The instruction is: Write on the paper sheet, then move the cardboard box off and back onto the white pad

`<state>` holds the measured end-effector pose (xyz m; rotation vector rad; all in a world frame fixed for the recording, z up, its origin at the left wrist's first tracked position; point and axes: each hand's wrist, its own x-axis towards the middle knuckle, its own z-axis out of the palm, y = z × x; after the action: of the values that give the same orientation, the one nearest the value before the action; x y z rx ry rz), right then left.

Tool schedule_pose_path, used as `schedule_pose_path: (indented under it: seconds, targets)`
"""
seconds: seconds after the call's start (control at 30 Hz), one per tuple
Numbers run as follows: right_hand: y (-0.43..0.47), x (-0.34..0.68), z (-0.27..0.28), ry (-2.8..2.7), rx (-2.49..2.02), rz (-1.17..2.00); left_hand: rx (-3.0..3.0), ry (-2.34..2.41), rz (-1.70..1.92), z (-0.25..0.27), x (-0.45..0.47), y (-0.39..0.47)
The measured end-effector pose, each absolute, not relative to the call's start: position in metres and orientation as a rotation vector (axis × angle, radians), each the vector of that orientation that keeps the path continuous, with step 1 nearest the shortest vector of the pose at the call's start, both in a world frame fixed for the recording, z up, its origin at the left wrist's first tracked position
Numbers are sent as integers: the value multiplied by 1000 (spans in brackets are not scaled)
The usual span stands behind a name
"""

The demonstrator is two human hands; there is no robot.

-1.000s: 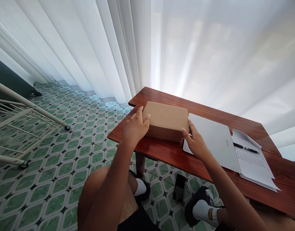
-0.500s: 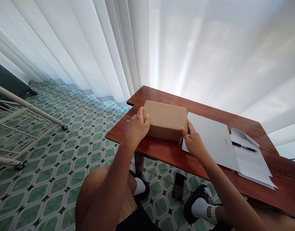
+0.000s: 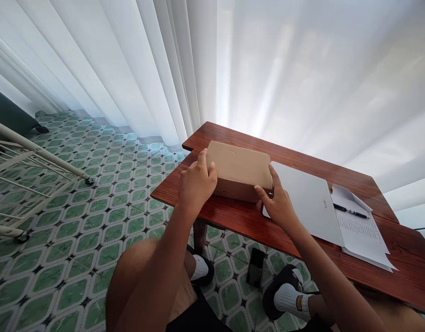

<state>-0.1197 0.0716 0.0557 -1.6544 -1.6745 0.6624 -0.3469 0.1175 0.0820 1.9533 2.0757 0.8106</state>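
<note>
A closed brown cardboard box [image 3: 238, 161] rests near the left end of the reddish wooden table [image 3: 229, 216]. My left hand [image 3: 198, 180] grips its left end, the thumb at the front edge and the fingers along the side. At the opposite end is my right hand [image 3: 278, 200], its thumb against the front face and its index finger up by the right edge of the top. The other fingers of that hand are mostly hidden. Just right of the box lies a closed silver laptop [image 3: 305, 203].
Printed papers [image 3: 362, 230] with a black pen [image 3: 350, 210] on them lie right of the laptop. Under the table a dark phone [image 3: 255, 267] is on the tiled floor. A wheeled white rack [image 3: 42, 161] stands at left, and white curtains [image 3: 284, 69] hang behind.
My right thumb has slid left along the front of the box, and my right index finger has moved up its right edge. My left hand keeps its hold with slightly shifted fingers.
</note>
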Motion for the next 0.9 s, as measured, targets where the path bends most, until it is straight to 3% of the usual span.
schedule_pose_path:
  seconds: [0.47,0.9]
  targets:
    - [63,-104,60,-1546,-1514,481,1997,1933,1099,95,-334,106]
    - [45,-54,77,-1458,-1555,354,1834,1416,1375,101,-300,102]
